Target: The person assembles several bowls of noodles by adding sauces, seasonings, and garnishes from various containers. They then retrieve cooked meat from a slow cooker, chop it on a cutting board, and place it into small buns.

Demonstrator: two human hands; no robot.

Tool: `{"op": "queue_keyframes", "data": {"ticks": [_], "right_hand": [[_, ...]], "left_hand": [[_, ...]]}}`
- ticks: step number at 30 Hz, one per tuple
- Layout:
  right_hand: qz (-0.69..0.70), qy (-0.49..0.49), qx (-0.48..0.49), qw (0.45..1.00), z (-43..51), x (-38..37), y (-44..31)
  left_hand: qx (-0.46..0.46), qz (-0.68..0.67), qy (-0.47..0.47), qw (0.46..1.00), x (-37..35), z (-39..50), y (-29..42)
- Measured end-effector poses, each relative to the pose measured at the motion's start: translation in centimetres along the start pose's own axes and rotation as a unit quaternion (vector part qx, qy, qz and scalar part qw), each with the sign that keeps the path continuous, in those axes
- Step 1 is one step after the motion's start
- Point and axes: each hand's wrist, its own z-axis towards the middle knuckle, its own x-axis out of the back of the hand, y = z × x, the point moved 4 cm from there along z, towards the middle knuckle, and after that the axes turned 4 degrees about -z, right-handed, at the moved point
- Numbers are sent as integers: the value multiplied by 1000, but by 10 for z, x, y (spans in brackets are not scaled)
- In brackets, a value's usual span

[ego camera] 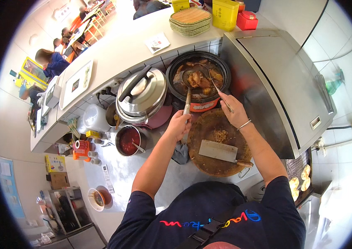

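Observation:
My left hand [179, 124] grips the wooden handle of a skimmer ladle [188, 99], whose bowl sits in a black stew pot [170, 77] and bears chunks of braised meat [197, 79]. In my right hand [233, 109] is a thin metal ladle [213, 81], its round end reaching into the same pot by the meat. Dark broth with more pieces surrounds both tools. Below the pot lies a round wooden chopping block [204, 168], with a cleaver [218, 151] flat on it and a small heap of minced meat [220, 135] above the blade.
Left of the stew pot stands a lidded steel pot [143, 93]. A pot of red sauce [129, 140] holds a spoon. A steel cabinet [266, 71] borders the right side. Flatbreads [305, 174] lie on a griddle. Stacked trays [190, 21] top the counter; people sit beyond.

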Motion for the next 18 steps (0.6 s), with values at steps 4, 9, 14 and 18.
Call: {"op": "queue_keyframes", "data": {"ticks": [4,9,14,18], "right_hand": [[2,-14,29,999,-1,-7,-7],[7,67,6,998,-11,-12,3],[83,123,-110,983,-31,-19,29],[287,109,-327,894,-54,-35,60]], "left_hand": [[-3,2,-20,1000,1,-2,0],[17,-141,-68,988,10,-6,3],[12,-165,-79,983,11,-9,-1],[6,-158,-74,985,3,-10,-3]]}}
